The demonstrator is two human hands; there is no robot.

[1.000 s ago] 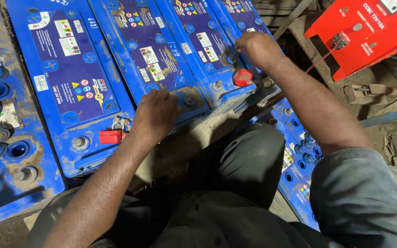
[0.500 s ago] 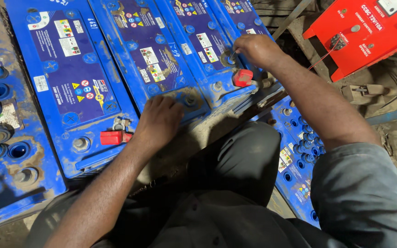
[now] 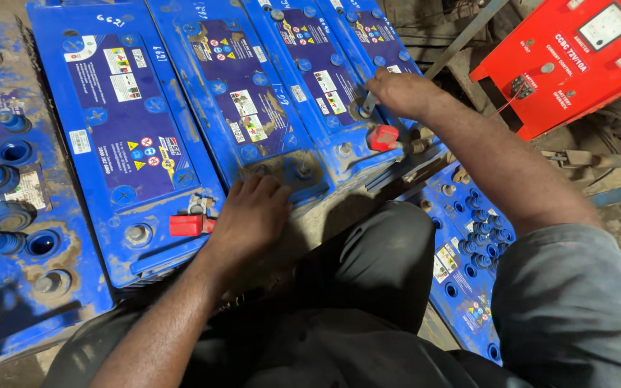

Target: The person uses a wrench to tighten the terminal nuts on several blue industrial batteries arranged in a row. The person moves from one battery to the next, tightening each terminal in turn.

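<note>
1. Six blue batteries show in all. Four stand side by side across the top, running from 10 o'clock to 1 o'clock; a fifth, worn one (image 3: 8,215) with open filler holes fills the 9 o'clock edge; a sixth (image 3: 468,251) lies lower down at 4 o'clock, beside the person's knee.
2. One red charger box (image 3: 569,57) sits at 2 o'clock, well apart from the left hand, with a white meter and dark cables trailing from it.
3. Two hands work the row. The left hand (image 3: 253,215), near centre, rests palm down with fingers loosely curled on the dirty near edge of the second battery (image 3: 246,93); it grips nothing that can be seen.
4. The right hand (image 3: 404,93), at 1 o'clock, is closed around a slim metal tool (image 3: 365,103) pressed to a terminal on the third battery (image 3: 318,79).
5. Two red terminal caps: one (image 3: 190,225) at 8 o'clock of the left hand, on the first battery (image 3: 123,144); the other (image 3: 384,136) just below the right hand.
6. The worn battery's holes: whether anything is in them cannot be told.
</note>
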